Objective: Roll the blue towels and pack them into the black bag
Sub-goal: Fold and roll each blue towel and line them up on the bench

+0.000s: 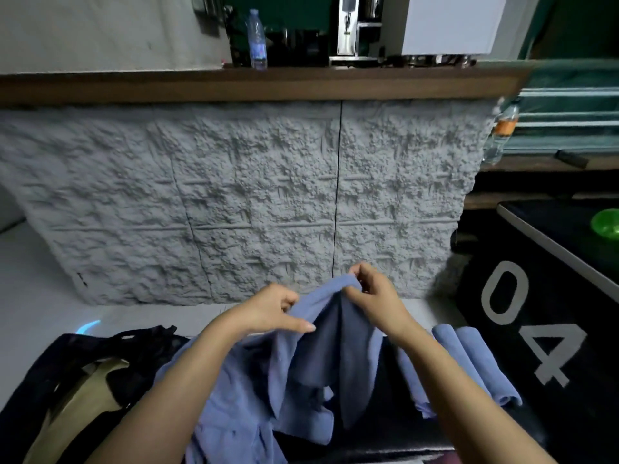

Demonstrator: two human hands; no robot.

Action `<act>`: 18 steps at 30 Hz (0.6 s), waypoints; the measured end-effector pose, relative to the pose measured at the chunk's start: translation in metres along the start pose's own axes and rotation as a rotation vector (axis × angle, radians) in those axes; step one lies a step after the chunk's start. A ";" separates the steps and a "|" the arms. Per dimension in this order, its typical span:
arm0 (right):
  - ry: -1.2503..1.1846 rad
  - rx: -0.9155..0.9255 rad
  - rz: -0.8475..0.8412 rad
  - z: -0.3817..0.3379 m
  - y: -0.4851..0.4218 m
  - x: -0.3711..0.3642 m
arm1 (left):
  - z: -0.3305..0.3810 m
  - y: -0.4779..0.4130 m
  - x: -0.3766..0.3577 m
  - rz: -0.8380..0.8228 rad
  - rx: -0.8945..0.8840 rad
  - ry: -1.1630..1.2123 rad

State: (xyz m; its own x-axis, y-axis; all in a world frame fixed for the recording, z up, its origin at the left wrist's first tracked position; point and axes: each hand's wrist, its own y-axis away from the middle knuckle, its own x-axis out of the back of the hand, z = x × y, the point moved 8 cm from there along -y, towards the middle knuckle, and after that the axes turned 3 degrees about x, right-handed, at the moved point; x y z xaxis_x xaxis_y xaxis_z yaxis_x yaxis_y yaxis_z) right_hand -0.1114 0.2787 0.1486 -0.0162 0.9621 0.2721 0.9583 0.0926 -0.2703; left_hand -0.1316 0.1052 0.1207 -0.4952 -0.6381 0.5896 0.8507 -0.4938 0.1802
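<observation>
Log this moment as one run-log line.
left hand: pinches blue towel | right hand: pinches its top edge | towel: lifted, unrolled | black bag: lies left | other towels: right

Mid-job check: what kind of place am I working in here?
Probably in front of a café or bar service counter: a wooden countertop over a stone-textured front panel, with a water bottle on it and a metal machine behind.

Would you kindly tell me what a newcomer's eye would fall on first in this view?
First, the blue towel held up at centre bottom, pinched near its top edge by the left hand and right hand. Next, the rough grey stone-textured panel filling the middle behind it, and the big white 04 on the black box at right. The black bag lies at lower left.
</observation>
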 end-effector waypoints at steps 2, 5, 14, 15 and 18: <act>0.042 0.014 0.035 -0.018 -0.001 0.014 | 0.009 0.020 0.001 -0.102 0.031 0.050; 0.188 0.002 0.012 -0.027 0.001 0.029 | 0.021 0.036 0.019 -0.006 -0.018 0.325; -0.147 -0.102 -0.345 -0.071 0.027 -0.022 | 0.096 0.046 0.020 0.164 -0.199 0.317; -0.161 -0.087 -0.306 -0.077 0.026 -0.020 | 0.100 0.047 0.023 0.190 -0.202 0.308; -0.157 -0.021 -0.207 -0.089 0.028 -0.004 | 0.100 0.056 0.046 0.357 -0.176 0.379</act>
State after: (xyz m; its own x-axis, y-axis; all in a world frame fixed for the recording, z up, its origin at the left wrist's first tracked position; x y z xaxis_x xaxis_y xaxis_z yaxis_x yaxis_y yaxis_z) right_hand -0.0588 0.2550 0.2220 -0.2557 0.9513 0.1723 0.9355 0.2884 -0.2041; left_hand -0.0892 0.1075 0.2363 -0.2380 -0.9359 0.2596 0.9511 -0.2787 -0.1329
